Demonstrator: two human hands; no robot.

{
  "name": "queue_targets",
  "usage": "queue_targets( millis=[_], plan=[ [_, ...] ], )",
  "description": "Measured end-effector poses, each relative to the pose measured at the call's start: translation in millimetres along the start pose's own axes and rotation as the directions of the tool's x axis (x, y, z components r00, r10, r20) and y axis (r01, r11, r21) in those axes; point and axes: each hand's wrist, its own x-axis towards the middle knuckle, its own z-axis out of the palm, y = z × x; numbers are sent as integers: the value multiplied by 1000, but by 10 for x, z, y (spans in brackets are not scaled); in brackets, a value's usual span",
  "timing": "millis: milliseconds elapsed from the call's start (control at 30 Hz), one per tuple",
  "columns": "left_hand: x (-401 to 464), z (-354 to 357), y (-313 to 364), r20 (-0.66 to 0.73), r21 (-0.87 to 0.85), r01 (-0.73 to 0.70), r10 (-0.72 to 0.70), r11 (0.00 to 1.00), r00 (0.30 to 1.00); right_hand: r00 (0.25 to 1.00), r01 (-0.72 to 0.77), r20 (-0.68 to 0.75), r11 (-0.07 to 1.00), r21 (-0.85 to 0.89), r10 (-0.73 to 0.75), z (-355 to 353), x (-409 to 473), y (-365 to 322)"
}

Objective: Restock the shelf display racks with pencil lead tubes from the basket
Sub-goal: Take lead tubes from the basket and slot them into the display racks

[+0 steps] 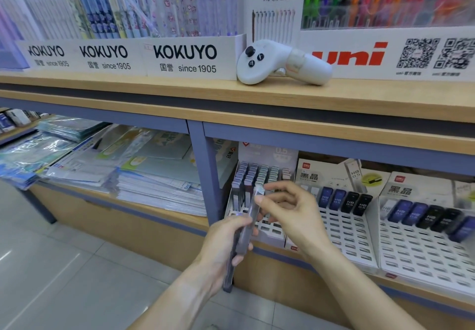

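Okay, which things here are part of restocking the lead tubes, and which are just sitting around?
Job:
- lead tubes gripped in left hand
- single tube pinched by right hand
- slotted display racks

Lying about:
- white controller
- plastic folders
- pen displays

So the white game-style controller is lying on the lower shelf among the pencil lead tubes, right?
Not quite. The head view shows the white controller lying on the upper wooden shelf, in front of the pen displays. The pencil lead tubes stand in racks on the lower shelf, below it.
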Motion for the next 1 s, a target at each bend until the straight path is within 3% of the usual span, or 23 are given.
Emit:
queue_targets(
  millis=[200, 400, 600, 1000],
  plan=[
    [-37, 81, -61, -51, 117, 1, 5, 993, 999, 998, -6, -70, 1000, -24, 4, -120, 1, 157],
    [-8, 67, 74, -136, -73, -4, -6, 997, 991, 948, 210, -221, 971, -115, -231, -288, 30, 163],
    [-20, 110, 117, -155, -140, -26, 5, 990, 988, 916, 326, -156, 912, -250, -370, -278, 43, 304],
    [30, 55, 81, -234, -96, -60, 36, 994, 971, 898, 399, -58, 862, -313, -437, -318, 59, 382]
  ],
)
